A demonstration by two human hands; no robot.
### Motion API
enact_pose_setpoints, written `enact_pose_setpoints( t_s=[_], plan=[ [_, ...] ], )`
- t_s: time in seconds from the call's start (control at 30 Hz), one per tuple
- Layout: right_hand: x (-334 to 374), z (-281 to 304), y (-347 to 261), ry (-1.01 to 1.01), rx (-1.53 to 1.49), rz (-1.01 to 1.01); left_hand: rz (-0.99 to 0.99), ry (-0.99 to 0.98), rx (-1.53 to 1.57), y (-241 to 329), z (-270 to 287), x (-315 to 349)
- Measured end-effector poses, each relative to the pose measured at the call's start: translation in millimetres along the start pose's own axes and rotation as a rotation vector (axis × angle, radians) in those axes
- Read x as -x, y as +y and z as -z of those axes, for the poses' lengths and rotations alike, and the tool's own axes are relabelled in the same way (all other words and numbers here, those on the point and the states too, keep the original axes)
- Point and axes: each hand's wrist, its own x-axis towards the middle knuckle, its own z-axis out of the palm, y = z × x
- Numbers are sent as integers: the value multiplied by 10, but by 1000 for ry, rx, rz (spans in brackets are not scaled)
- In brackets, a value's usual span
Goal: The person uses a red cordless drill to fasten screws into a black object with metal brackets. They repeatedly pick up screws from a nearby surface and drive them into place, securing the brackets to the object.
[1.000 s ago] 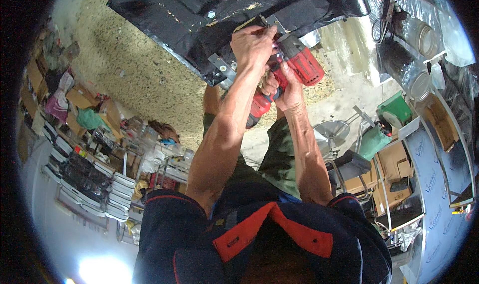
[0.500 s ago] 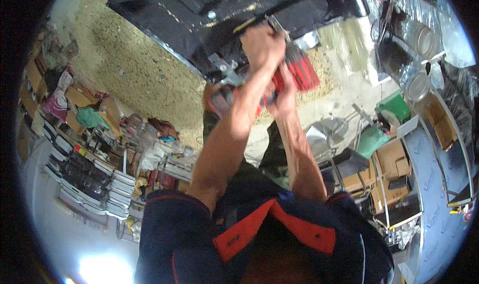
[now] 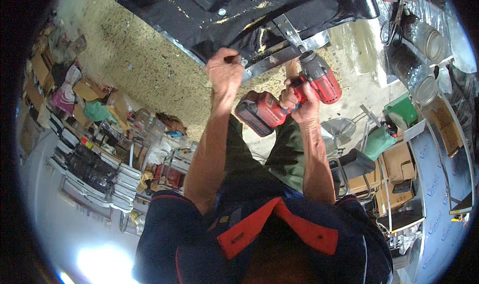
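My right hand (image 3: 305,104) is wrapped round the grip of a red and black cordless impact driver (image 3: 323,79). The driver's nose points up at a flat metal bracket (image 3: 287,27) on a black upholstered panel (image 3: 199,34). Its battery (image 3: 259,115) hangs toward my lap. My left hand (image 3: 223,74) is closed beside the left end of a metal strip (image 3: 269,62) along the panel's near edge, close to a bolt (image 3: 244,63). Whatever its fingers hold, if anything, is hidden.
Speckled floor (image 3: 144,84) lies left of the panel. Cardboard and plastic scraps (image 3: 100,104) are piled at the left. On the right stand a round-based metal stool (image 3: 339,129), a green container (image 3: 400,109) and cardboard boxes (image 3: 396,164). Clear plastic wrapping (image 3: 359,49) lies beside the panel.
My left hand has moved left and down from the bracket to the strip's left end. The driver has swung right in my right hand, baring the bracket and strip.
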Motion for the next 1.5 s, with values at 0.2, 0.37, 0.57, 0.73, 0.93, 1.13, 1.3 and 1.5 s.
enact_pose_setpoints(
  t_s=[0.2, 0.37, 0.57, 0.73, 0.93, 1.13, 1.3, 1.5],
  plan=[
    [212, 51, -67, 57, 96, 6, -163, -53, -142, -451, 2, 226],
    [311, 69, -33, 114, 88, 8, -328, 58, -243, -185, -81, 254],
    [291, 71, -18, 103, 194, 43, -208, -124, -177, 202, 32, 156],
    [332, 119, -23, 61, -22, 11, -627, 43, -40, 657, -151, -736],
    [439, 195, -53, 89, -65, 22, -710, 32, -218, 782, -391, -1140],
    [499, 120, -125, 156, 62, 98, -869, -46, -386, 947, -374, -1058],
    [547, 117, -170, 96, -75, 85, -795, -64, -707, 970, -429, -1023],
    [642, 178, -204, 102, -84, 131, -776, -98, -525, 1565, -484, -916]
  ],
)
